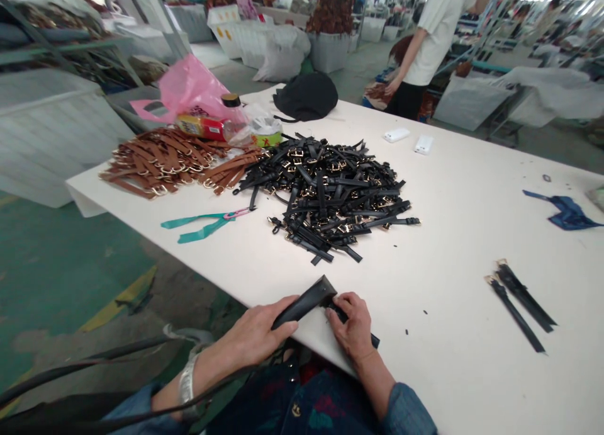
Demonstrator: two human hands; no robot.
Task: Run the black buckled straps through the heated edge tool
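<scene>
White worktable (453,284) on a busy workshop flr: at its near edge, L hand (258,330) grasps a wide blk strap (304,301), R hand (353,328) a narrower blk piece (375,341), both prob. light, bendy, best pinched flat nr ends.

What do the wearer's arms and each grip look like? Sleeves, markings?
Left grip: no glove; silver band around the wrist. Right grip: no glove, no wristwear visible. Left sleeve and right sleeve: blue, ending short of the wrists.

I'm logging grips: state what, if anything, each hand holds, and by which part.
Left hand: wide black strap, behind its far end. Right hand: narrower black strap, exact part hidden.
</scene>
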